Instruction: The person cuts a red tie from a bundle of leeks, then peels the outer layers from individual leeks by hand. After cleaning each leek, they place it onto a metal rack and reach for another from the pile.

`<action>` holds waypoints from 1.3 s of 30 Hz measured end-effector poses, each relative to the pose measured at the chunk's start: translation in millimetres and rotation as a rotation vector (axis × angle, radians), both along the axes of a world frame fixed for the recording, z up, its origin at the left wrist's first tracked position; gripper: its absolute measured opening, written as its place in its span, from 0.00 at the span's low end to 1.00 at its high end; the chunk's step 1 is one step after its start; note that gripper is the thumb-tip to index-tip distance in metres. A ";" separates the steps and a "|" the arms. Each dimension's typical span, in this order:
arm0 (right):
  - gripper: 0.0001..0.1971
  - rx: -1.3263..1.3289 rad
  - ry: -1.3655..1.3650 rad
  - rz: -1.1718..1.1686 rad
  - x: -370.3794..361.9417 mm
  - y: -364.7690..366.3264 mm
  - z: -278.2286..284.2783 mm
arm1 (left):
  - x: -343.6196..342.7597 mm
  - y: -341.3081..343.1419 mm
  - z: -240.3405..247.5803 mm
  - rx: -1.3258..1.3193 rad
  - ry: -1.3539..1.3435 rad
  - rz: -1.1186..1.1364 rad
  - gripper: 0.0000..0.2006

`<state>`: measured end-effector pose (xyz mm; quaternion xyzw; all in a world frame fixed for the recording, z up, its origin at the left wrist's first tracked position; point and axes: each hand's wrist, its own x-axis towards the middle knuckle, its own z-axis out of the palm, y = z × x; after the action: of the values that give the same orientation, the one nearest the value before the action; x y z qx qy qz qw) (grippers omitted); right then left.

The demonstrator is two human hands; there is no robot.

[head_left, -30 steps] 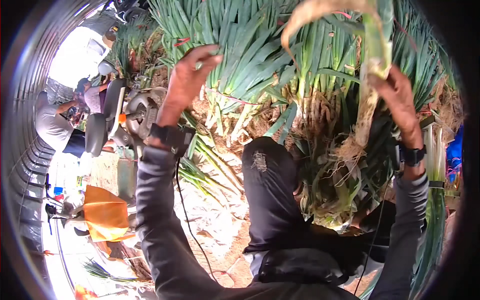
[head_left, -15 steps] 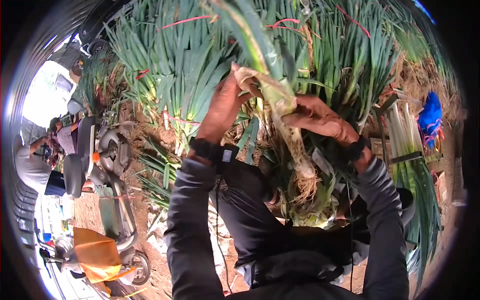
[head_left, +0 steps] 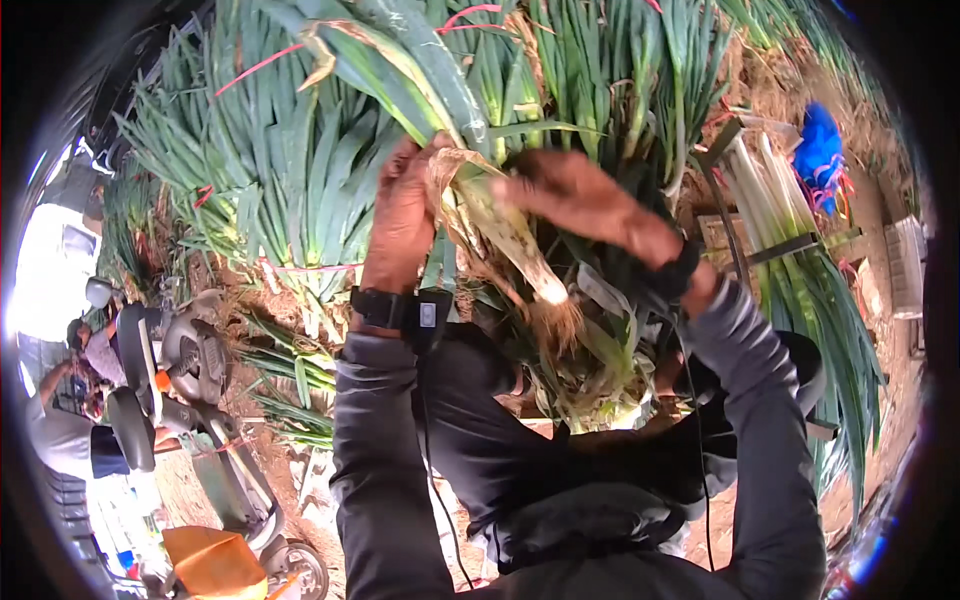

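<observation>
My left hand [head_left: 402,212] is closed around a leek [head_left: 512,228] where its green leaves meet the pale stem. The leek slants down to the right, leaves up and away from me, with brown roots [head_left: 556,322] at its lower end. A dry, papery outer leaf [head_left: 446,182] is peeled loose beside the stem and hangs below it. My right hand [head_left: 600,205] is at the stem's right side, its fingers pointing left and smeared by motion. Whether they grip anything is unclear. Peeled leek leaves [head_left: 600,385] lie in a heap beneath, between my legs.
Leek bundles [head_left: 300,170] tied with pink-red bands stand ahead. More leeks [head_left: 790,225] rest in a metal rack [head_left: 785,248] at right, near a blue bundle [head_left: 818,150]. A scooter [head_left: 215,430], an orange sheet [head_left: 213,565] and people are at left.
The leek has moved left and its stem looks paler and cleaner. The dry outer leaf is now peeled further down. My right hand has shifted up along the stem.
</observation>
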<state>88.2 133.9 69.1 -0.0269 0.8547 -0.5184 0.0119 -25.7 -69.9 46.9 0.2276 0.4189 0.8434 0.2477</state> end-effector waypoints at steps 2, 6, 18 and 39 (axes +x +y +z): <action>0.38 0.068 0.163 -0.101 -16.1 9.2 32.7 | 12.1 3.7 15.6 -0.154 0.054 0.090 0.14; 0.42 0.082 0.319 0.010 -37.5 35.8 81.2 | 16.5 11.1 15.2 -0.144 0.079 0.115 0.18; 0.37 0.100 0.165 0.284 -68.7 18.1 38.7 | -7.6 13.1 1.1 -0.040 0.104 0.141 0.15; 0.20 -0.515 0.048 0.029 -84.3 117.8 62.5 | -16.7 -9.3 -12.6 -0.154 0.021 0.188 0.14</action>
<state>3.9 251.7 131.6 -0.0535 0.6939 -0.7180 -0.0083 -42.4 -79.2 34.3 0.1764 0.5045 0.8259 0.1797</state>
